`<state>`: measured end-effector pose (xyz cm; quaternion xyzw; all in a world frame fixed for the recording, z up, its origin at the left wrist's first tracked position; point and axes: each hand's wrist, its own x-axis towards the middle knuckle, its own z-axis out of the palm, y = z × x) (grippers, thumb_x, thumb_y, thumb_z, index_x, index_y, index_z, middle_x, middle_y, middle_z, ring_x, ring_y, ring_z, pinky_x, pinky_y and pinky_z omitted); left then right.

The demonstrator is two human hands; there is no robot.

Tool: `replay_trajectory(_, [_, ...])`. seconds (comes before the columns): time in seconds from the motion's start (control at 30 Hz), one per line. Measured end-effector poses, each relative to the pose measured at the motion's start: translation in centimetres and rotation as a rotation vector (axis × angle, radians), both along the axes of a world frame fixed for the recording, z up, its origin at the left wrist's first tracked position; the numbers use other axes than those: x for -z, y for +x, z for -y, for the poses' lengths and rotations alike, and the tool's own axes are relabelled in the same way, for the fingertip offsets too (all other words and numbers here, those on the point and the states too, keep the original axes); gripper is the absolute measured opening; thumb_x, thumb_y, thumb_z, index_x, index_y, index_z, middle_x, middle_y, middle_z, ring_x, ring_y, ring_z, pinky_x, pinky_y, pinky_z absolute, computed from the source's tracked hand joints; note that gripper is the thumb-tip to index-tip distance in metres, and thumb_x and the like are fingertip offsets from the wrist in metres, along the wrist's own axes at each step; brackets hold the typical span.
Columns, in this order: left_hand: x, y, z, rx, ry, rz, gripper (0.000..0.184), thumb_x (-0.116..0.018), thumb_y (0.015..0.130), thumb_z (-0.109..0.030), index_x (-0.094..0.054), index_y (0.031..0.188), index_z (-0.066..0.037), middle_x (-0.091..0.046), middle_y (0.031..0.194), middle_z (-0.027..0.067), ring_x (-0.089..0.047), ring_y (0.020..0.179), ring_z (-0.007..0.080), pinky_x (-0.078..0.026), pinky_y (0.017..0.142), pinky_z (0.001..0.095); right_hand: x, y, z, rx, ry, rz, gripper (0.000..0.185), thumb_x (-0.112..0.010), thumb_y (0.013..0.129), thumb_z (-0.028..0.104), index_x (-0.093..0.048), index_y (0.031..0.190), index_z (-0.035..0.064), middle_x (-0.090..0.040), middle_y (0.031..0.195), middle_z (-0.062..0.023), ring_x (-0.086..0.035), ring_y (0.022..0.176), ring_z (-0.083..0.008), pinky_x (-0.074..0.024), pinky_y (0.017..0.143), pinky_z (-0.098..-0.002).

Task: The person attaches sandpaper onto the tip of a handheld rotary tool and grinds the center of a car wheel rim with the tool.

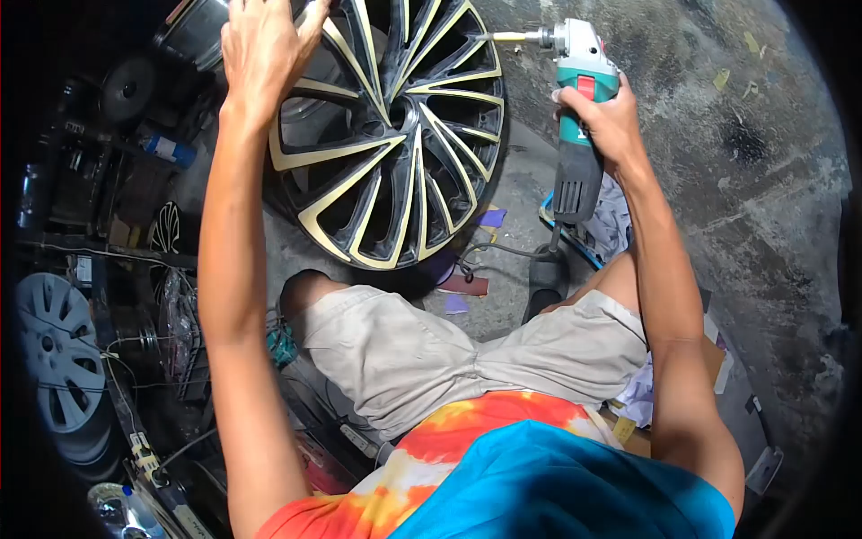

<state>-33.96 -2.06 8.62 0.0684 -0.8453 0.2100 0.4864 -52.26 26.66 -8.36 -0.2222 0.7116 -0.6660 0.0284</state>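
A black alloy wheel (406,121) with pale yellowish spoke faces stands tilted in front of me. My left hand (265,45) grips its upper-left edge, thumb apart; the fingertips run out of the top of the view. My right hand (603,117) is wrapped round a teal and grey angle grinder (577,166), thumb beside the red switch. From the grinder's silver head a thin pale bit (509,37) points left, its tip at the wheel's right edge between spokes. Whether the bit is spinning I cannot tell.
A power cord (503,247) loops below the wheel. Purple and brown sandpaper scraps (462,286) lie on the concrete floor (736,207). Crumpled paper (611,220) lies by my right leg. At left are a silver wheel (58,346), a blue-labelled can (168,150) and dark clutter.
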Motion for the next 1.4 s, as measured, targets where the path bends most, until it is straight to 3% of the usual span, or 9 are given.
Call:
replay_trajectory(0.07, [3.2, -1.6, 8.3, -0.230, -0.100, 0.130, 0.064, -0.054, 0.099, -0.060, -0.074, 0.110, 0.000, -0.072, 0.110, 0.0233, -0.065, 0.108, 0.0431, -0.050, 0.095, 0.0503, -0.5, 0.0, -0.1, -0.010, -0.016, 0.018, 0.067, -0.091, 0.068, 0.024, -0.056, 0.116, -0.0079, -0.071, 0.099, -0.0130, -0.068, 0.082, -0.0169, -0.0584, 0.075, -0.0321])
replay_trajectory(0.1, [2.0, -1.7, 8.8, -0.248, 0.291, 0.347, 0.066, -0.054, 0.098, -0.061, -0.074, 0.112, 0.000, -0.070, 0.113, 0.0245, -0.063, 0.111, 0.0437, -0.051, 0.096, 0.0496, -0.8, -0.2, -0.1, -0.014, -0.022, 0.026, 0.067, -0.091, 0.068, 0.024, -0.057, 0.116, -0.0079, -0.071, 0.099, -0.0130, -0.068, 0.082, -0.0167, -0.0584, 0.075, -0.0320])
replay_trajectory(0.17, [2.0, -1.5, 9.1, -0.267, 0.082, 0.327, 0.065, -0.053, 0.100, -0.059, -0.073, 0.112, 0.001, -0.070, 0.110, 0.0265, -0.065, 0.107, 0.0455, -0.051, 0.094, 0.0512, -1.2, 0.0, -0.4, -0.011, -0.016, 0.008, 0.066, -0.091, 0.068, 0.023, -0.057, 0.115, -0.0069, -0.071, 0.097, -0.0124, -0.068, 0.081, -0.0167, -0.0583, 0.074, -0.0312])
replay_trajectory(0.57, [1.6, -1.8, 12.3, -0.302, 0.393, 0.368, 0.077, -0.055, 0.093, -0.071, -0.070, 0.124, -0.002, -0.072, 0.108, 0.0304, -0.068, 0.110, 0.0456, -0.051, 0.095, 0.0495, -3.3, 1.3, -2.5, -0.096, -0.179, 0.150, 0.037, -0.085, 0.076, 0.011, -0.063, 0.103, -0.0020, -0.071, 0.088, -0.0106, -0.071, 0.069, -0.0162, -0.0608, 0.061, -0.0300])
replay_trajectory(0.73, [1.1, -3.2, 7.9, -0.296, 0.364, 0.460, 0.076, -0.057, 0.089, -0.075, -0.074, 0.106, -0.003, -0.074, 0.097, 0.0268, -0.070, 0.101, 0.0465, -0.054, 0.089, 0.0541, -5.0, 2.4, -3.8, -0.100, -0.149, 0.130, 0.037, -0.084, 0.079, 0.015, -0.064, 0.107, -0.0009, -0.071, 0.090, -0.0093, -0.072, 0.072, -0.0169, -0.0605, 0.063, -0.0302])
replay_trajectory(0.87, [0.2, -5.7, 6.5, -0.360, 0.181, 0.479, 0.072, -0.062, 0.087, -0.070, -0.077, 0.094, 0.000, -0.073, 0.089, 0.0265, -0.072, 0.089, 0.0447, -0.056, 0.079, 0.0521, -5.8, 2.8, -5.3, -0.125, -0.229, 0.110, 0.033, -0.082, 0.081, 0.014, -0.068, 0.107, -0.0013, -0.073, 0.090, -0.0098, -0.073, 0.072, -0.0172, -0.0611, 0.064, -0.0311])
replay_trajectory(0.9, [-0.8, -4.8, 2.5, -0.449, 0.262, 0.485, 0.044, -0.068, 0.084, -0.046, -0.077, 0.083, -0.003, -0.073, 0.083, 0.0219, -0.072, 0.080, 0.0394, -0.056, 0.078, 0.0504, -6.1, 3.0, -5.8, -0.129, -0.252, 0.110, 0.033, -0.083, 0.080, 0.013, -0.069, 0.106, -0.0011, -0.073, 0.090, -0.0099, -0.073, 0.070, -0.0171, -0.0612, 0.064, -0.0311])
replay_trajectory(1.0, [0.7, -6.4, 5.4, -0.210, 0.072, 0.214, 0.045, -0.065, 0.080, -0.047, -0.077, 0.075, -0.003, -0.070, 0.069, 0.0217, -0.071, 0.068, 0.0409, -0.058, 0.072, 0.0513, -7.2, 3.7, -6.9, -0.120, -0.285, 0.063, 0.029, -0.077, 0.086, 0.016, -0.070, 0.107, -0.0021, -0.074, 0.095, -0.0109, -0.074, 0.078, -0.0189, -0.0613, 0.069, -0.0322])
replay_trajectory(1.4, [2.3, 4.4, 5.0, -0.056, 0.236, 0.314, 0.055, -0.063, 0.093, -0.056, -0.072, 0.084, -0.002, -0.066, 0.068, 0.0221, -0.069, 0.069, 0.0418, -0.052, 0.065, 0.0474, -9.1, 2.1, -6.4, -0.224, -0.409, 0.155, 0.040, -0.074, 0.088, 0.025, -0.069, 0.113, -0.0062, -0.075, 0.098, -0.0166, -0.074, 0.085, -0.0235, -0.0608, 0.082, -0.0350])
